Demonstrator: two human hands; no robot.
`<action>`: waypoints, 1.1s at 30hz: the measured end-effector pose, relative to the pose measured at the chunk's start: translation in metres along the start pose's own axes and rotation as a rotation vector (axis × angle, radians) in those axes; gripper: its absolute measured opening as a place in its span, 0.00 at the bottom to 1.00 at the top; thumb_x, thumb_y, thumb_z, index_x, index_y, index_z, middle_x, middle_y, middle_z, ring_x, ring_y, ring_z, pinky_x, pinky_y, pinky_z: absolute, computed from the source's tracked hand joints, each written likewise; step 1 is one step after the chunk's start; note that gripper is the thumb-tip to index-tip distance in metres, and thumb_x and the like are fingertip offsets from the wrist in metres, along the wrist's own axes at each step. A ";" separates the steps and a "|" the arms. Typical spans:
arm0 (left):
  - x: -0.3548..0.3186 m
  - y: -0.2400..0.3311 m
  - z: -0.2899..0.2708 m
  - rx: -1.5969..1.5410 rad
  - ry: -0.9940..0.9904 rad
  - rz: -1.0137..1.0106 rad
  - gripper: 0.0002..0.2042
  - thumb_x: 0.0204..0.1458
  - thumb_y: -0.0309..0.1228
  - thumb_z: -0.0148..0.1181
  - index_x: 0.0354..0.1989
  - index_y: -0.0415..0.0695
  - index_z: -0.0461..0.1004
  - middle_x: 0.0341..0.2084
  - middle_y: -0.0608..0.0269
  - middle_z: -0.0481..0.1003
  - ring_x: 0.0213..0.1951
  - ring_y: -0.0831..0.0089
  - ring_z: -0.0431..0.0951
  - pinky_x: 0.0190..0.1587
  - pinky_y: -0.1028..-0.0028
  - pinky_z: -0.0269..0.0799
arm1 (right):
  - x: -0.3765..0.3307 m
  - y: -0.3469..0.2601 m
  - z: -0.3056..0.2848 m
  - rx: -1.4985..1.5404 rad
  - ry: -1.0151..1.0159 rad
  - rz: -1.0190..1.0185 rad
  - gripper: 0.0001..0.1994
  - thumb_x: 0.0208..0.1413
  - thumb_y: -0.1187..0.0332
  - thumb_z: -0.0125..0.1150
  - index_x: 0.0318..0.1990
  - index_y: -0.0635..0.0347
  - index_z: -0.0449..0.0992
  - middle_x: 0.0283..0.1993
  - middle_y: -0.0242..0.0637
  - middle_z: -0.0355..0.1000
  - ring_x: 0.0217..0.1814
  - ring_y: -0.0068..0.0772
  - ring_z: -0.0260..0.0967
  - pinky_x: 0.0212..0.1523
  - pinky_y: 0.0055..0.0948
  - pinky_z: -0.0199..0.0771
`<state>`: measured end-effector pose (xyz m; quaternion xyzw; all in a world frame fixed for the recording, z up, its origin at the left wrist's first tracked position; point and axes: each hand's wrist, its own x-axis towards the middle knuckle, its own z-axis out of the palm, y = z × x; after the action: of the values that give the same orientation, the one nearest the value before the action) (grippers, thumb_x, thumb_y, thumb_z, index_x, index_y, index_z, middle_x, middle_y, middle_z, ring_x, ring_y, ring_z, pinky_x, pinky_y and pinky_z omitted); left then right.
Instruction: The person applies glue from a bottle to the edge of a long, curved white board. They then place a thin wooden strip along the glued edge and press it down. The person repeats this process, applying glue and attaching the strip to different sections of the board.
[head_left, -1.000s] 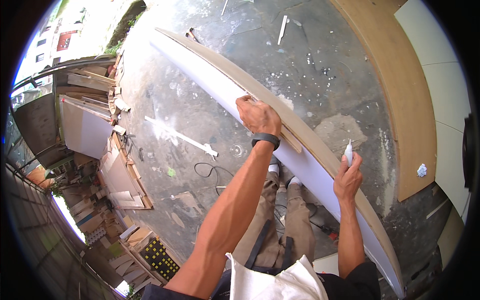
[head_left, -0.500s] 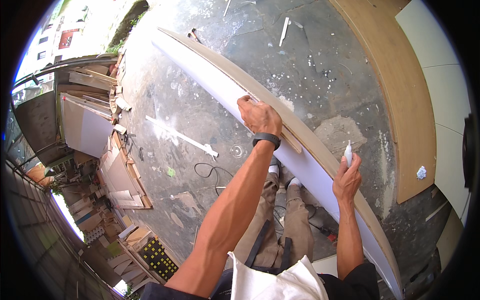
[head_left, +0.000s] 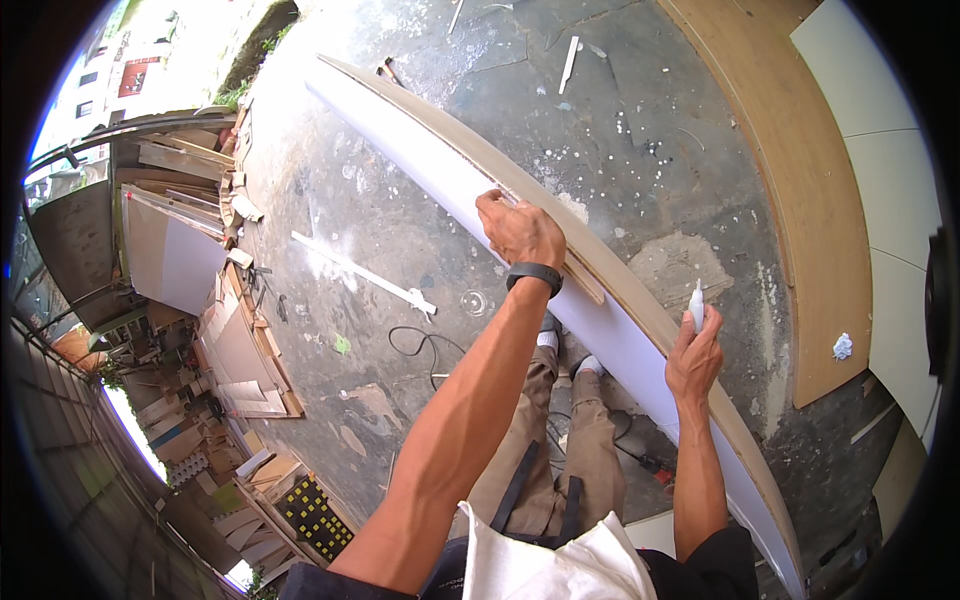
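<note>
A long board (head_left: pixel 390 143) with a white face and a wooden edge runs diagonally across in front of me, standing on its side. My left hand (head_left: pixel 522 235), with a dark band at the wrist, is closed on a thin wooden strip (head_left: pixel 584 280) lying along the board's edge. The strip's far part is hidden under the fingers. In my right hand (head_left: pixel 694 360) is a small white glue bottle (head_left: pixel 696 305), its narrow nozzle pointing up. This hand is above the board's nearer half, to the right of the left hand.
A white strip (head_left: pixel 350 265) and a dark cable (head_left: pixel 412 340) lie on the concrete floor (head_left: pixel 640 110). Wood offcuts and panels (head_left: pixel 245 345) are stacked at the left. Large wooden panels (head_left: pixel 825 250) line the right, with a crumpled white wad (head_left: pixel 843 346) on one.
</note>
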<state>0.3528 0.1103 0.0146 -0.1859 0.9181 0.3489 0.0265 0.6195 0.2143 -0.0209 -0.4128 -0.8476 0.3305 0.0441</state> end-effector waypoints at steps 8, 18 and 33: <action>-0.001 0.000 0.001 0.017 0.007 0.011 0.16 0.57 0.26 0.52 0.53 0.34 0.67 0.46 0.37 0.75 0.48 0.43 0.78 0.54 0.52 0.70 | 0.000 0.003 0.003 -0.019 0.003 -0.002 0.16 0.75 0.60 0.47 0.57 0.64 0.64 0.38 0.56 0.78 0.36 0.61 0.79 0.35 0.53 0.72; -0.001 -0.001 0.002 -0.001 0.003 -0.010 0.15 0.57 0.26 0.53 0.52 0.34 0.67 0.46 0.39 0.75 0.49 0.42 0.77 0.53 0.52 0.70 | 0.000 0.001 0.001 0.001 0.009 -0.006 0.15 0.75 0.60 0.47 0.56 0.63 0.64 0.38 0.56 0.78 0.38 0.63 0.78 0.36 0.54 0.72; 0.002 -0.004 0.005 0.064 0.018 0.020 0.18 0.59 0.27 0.52 0.55 0.31 0.68 0.49 0.36 0.76 0.52 0.42 0.78 0.57 0.54 0.72 | -0.002 0.002 0.001 0.013 -0.018 0.007 0.15 0.75 0.58 0.46 0.57 0.61 0.64 0.38 0.55 0.78 0.37 0.60 0.78 0.35 0.54 0.72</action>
<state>0.3517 0.1101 0.0084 -0.1789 0.9308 0.3181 0.0204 0.6214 0.2134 -0.0225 -0.4126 -0.8444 0.3397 0.0380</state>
